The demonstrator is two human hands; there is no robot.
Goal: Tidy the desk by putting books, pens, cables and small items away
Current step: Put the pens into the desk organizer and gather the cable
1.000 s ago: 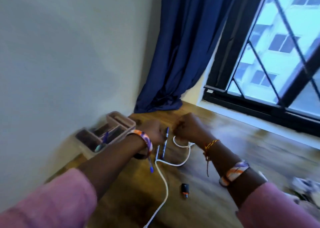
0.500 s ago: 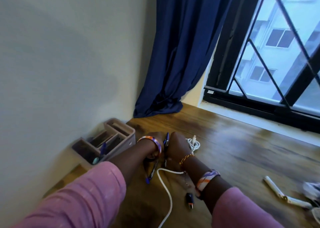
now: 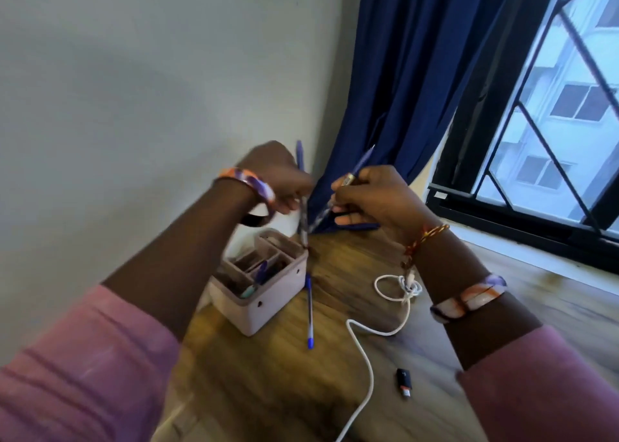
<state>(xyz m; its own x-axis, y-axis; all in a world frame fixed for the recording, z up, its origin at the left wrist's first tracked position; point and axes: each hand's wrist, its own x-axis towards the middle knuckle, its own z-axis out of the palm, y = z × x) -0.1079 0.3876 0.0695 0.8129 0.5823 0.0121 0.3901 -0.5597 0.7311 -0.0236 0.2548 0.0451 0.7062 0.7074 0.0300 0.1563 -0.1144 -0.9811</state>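
Note:
My left hand (image 3: 278,176) grips an upright blue pen (image 3: 300,163) above the pale pink desk organiser (image 3: 268,304). My right hand (image 3: 375,197) holds a second blue pen (image 3: 360,161), tilted with its tip toward the organiser. Both hands are raised over the desk's back corner. Another blue pen (image 3: 309,311) lies on the wooden desk (image 3: 268,391) just right of the organiser. A white cable (image 3: 368,358) loops across the desk, its coiled end (image 3: 400,285) partly behind my right wrist. A small black USB stick (image 3: 404,382) lies near the cable.
The organiser stands against the grey wall (image 3: 134,106) and holds a pen (image 3: 259,272) in one compartment. A dark blue curtain (image 3: 402,73) hangs into the back corner. A barred window (image 3: 552,123) runs along the desk's right side.
Both hands have risen from the desk surface, each carrying a pen, toward the organiser. One blue pen now lies uncovered beside the organiser. The camera has come closer.

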